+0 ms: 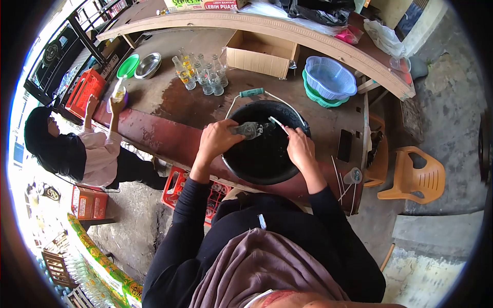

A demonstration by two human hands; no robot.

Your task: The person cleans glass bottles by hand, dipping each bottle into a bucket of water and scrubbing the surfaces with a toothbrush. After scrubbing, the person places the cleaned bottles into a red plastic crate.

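My left hand [218,139] grips a clear glass bottle [250,129], held on its side over a black bucket [295,169] on the brown table [169,102]. My right hand [299,147] holds a thin white-handled brush [277,123] at the bottle's mouth. The bucket has a wire handle with a green grip [251,93] lying behind it. A cluster of several clear glass bottles [201,73] stands upright farther back on the table.
An open cardboard box [262,54], stacked blue and green baskets [328,79], a green plate and a metal bowl [147,65] sit on the table. Another person [77,149] at the left holds a bottle. Red crates [177,187] are below; an orange chair [416,177] stands right.
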